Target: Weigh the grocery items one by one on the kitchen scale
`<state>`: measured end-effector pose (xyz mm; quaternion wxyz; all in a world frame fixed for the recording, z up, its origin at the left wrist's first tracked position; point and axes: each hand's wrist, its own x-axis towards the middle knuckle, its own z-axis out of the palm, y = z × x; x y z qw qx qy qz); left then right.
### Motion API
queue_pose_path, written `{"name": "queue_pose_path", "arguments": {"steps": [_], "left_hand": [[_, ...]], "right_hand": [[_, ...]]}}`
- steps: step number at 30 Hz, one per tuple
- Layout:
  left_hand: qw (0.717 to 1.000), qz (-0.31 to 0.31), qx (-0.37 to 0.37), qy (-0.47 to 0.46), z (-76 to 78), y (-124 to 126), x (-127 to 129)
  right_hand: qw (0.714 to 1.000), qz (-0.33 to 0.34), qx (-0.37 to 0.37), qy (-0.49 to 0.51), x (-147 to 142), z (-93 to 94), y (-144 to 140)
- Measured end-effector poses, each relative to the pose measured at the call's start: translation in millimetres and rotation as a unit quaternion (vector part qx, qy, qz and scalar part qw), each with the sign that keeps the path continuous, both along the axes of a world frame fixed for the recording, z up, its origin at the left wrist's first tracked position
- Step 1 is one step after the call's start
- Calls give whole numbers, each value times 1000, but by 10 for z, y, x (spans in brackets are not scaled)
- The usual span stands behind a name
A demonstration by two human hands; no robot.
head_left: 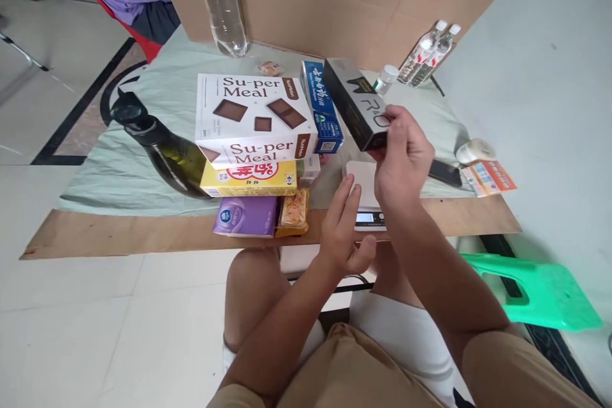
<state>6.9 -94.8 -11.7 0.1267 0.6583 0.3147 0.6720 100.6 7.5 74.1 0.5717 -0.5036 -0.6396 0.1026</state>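
Note:
My right hand [405, 156] grips the near end of a long black box [354, 102] and holds it tilted above the table. Below it, partly covered by my hands, lies a white kitchen scale [363, 182] with a lit display. My left hand [342, 223] is at the scale's left side, fingers stretched out and holding nothing. Just left of the black box, a blue toothpaste box [322, 105] leans by a large white Su-per Meal box [253, 115]. Under that sit a yellow box [248, 178], a purple tissue pack [245, 215] and a packaged snack [293, 210].
A dark green bottle [167, 156] leans at the left. Behind are a large clear bottle [222, 6], a white-capped jar [385, 78] and two water bottles [428, 54]. A phone [444, 172], white mouse [475, 151] and colourful card [488, 177] lie right. A green stool [549, 290] stands beside.

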Motion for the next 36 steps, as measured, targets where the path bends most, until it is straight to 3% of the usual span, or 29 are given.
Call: {"name": "queue_pose_path", "arguments": {"steps": [3, 9, 16, 22, 26, 30, 33, 36], "left_hand": [[1000, 10, -7, -9, 15, 29, -70], [999, 38, 2, -27, 18, 88, -74], [999, 43, -3, -28, 10, 126, -29], [999, 46, -11, -15, -52, 115, -56], [999, 34, -21, 12, -91, 111, -98], [998, 18, -33, 59, -111, 95, -73], [996, -11, -47, 70, -128, 70, 92], [994, -58, -59, 67, -134, 33, 432]], "right_hand": [[999, 31, -17, 31, -107, 30, 169], [995, 95, 9, -6, -114, 77, 210], [994, 106, -6, -37, -159, -2, 301], [992, 124, -15, -7, 17, -63, 147], [997, 44, -52, 45, 620, -291, -259], [972, -144, -159, 95, 1561, -656, -811], [946, -237, -189, 116, 2252, -866, -1203], [928, -296, -200, 110, 2840, -987, -1441]]}}
